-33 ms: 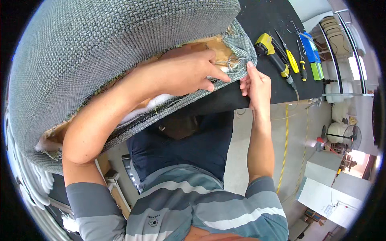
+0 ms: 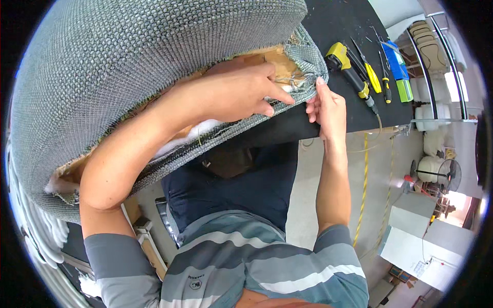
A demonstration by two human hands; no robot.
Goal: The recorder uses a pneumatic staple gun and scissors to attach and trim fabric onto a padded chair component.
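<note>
A big upholstered piece covered in grey woven fabric [image 2: 154,56] lies on a black table [image 2: 339,25]. Along its near edge the cover is loose, showing the wooden frame [image 2: 280,55] and white padding [image 2: 179,139]. My left hand [image 2: 241,95] reaches over that edge and grips the fabric hem, fingers pointing toward the corner. My right hand [image 2: 324,105] pinches the fabric at the corner, just to the right of my left fingertips. A few thin metal staples or wires glint between the two hands.
On the table to the right lie a yellow-and-black power tool [image 2: 345,64] with a hose, two yellow-handled screwdrivers [image 2: 374,79] and a blue-and-green box [image 2: 399,66]. My legs and the floor are below. White chair parts and a fan stand at the far right.
</note>
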